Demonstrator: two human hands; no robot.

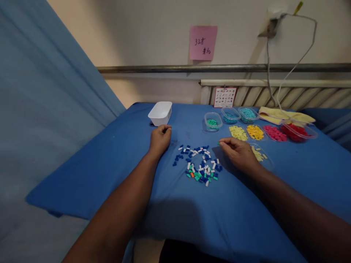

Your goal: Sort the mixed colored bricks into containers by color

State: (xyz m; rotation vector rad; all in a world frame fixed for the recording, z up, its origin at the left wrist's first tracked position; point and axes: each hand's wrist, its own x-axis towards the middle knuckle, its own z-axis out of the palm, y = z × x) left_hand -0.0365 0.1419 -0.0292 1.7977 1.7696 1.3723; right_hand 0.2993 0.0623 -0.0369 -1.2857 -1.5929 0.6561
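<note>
My right hand (238,151) is closed in a pinch, with a small green block (218,143) showing at its fingertips. It hovers to the right of a loose pile of small blocks (201,170) in dark blue, white and green, with one orange block (192,175) among them. Just in front of the white plastic tub (161,113), my left hand (161,138) rests with curled fingers. What that hand holds, if anything, is hidden. A clear tub of green blocks (212,123) stands behind the pile.
Several clear tubs hold teal, light blue, yellow, orange (255,132), pink (275,133) and red blocks (295,131) at the back right. Pale yellow sticks (257,155) lie behind my right wrist. A yellow cloth (286,115) lies by the wall, under a hanging cable (297,64).
</note>
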